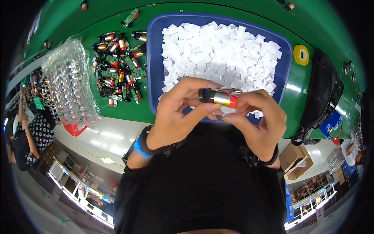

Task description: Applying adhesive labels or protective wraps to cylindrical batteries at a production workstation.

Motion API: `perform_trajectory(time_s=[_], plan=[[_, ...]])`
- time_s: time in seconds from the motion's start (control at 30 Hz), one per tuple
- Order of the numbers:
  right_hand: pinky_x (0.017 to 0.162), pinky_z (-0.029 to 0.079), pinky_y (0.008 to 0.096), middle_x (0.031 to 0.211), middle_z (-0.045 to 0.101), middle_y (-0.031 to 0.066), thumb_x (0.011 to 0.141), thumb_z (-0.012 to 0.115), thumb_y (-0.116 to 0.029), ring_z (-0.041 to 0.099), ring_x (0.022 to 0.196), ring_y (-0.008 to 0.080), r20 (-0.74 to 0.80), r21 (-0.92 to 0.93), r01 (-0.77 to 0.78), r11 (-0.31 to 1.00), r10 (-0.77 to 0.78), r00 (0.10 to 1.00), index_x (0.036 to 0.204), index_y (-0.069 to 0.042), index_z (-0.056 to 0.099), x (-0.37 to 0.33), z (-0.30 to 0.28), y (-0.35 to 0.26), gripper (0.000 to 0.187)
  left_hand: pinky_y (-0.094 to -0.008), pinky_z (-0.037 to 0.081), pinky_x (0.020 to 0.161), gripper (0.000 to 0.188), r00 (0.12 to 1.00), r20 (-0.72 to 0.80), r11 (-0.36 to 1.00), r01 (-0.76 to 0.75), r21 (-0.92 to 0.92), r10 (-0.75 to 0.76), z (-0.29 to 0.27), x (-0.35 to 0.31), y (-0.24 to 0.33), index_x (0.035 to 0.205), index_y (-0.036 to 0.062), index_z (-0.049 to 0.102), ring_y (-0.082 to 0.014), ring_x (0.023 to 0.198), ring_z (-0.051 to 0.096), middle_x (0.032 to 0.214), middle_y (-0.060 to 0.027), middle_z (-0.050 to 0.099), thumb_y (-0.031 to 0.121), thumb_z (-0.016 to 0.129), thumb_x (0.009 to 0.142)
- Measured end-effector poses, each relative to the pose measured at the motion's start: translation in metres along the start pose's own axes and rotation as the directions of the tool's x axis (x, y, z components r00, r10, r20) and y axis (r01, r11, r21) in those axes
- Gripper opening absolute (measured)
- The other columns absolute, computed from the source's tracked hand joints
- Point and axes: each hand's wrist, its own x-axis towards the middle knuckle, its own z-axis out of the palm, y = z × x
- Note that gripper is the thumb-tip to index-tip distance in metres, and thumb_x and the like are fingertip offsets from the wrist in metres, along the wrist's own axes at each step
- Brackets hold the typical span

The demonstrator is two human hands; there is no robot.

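A small cylindrical battery [222, 98] with silver and gold wrap, a black end and a red end is held in front of me, lying almost level. A narrow circuit board and thin red and blue wires run along its upper side. My left hand [181, 107] grips the black end and the middle between thumb and fingers. At the red end, my right hand [261, 115] is closed, thumb and index finger pinching there; its fingertips partly hide that end. Behind both hands stands a blue tray [154, 50] of white square paper pieces [218, 50].
Left of the tray lies a heap of batteries with green boards [119, 70]. Further left is a clear plastic blister tray [70, 85] with many parts. At right sit yellow tape [301, 54] and a black bag [317, 89]. Another person [33, 132] works at far left.
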Motion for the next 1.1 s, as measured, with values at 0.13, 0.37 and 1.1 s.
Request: perform_trajectory(time_s=[0.13,0.37,1.1], plan=[[0.062,0.053,0.0244,0.087,0.070,0.0143,0.077,0.082,0.005,0.067,0.071,0.0159,0.001,0.089,0.036,0.995,-0.037,0.999,0.099,0.006,0.067,0.001,0.010,0.007,0.027,-0.0291,0.060,0.076,0.034,0.990,0.036,0.956,-0.138,0.257,0.133,-0.005,0.001,-0.003,0.123,-0.0032,0.060,-0.0182,0.090,0.073,0.114,-0.0155,0.071,-0.002,0.072,0.091],[0.057,0.052,0.0229,0.084,0.071,0.0125,0.084,0.079,0.001,0.068,0.068,0.0136,-0.015,0.211,0.003,0.977,0.000,1.000,0.101,0.005,0.069,0.002,0.012,0.006,0.021,-0.0286,0.060,0.076,0.037,0.981,0.047,0.885,-0.193,0.423,0.191,-0.005,0.005,0.000,0.120,-0.0034,0.066,-0.0180,0.089,0.074,0.112,-0.0142,0.073,0.000,0.077,0.085],[0.055,0.055,0.0236,0.076,0.070,0.0099,0.093,0.073,-0.002,0.067,0.063,0.0115,0.274,0.589,-0.481,0.649,0.399,0.875,0.101,0.008,0.071,-0.003,-0.009,0.004,0.013,-0.0241,0.057,0.070,0.040,0.988,0.150,0.840,-0.060,0.539,-0.026,-0.005,0.006,0.029,0.115,-0.0014,0.070,-0.0155,0.090,0.071,0.107,-0.0139,0.074,0.007,0.085,0.079]])
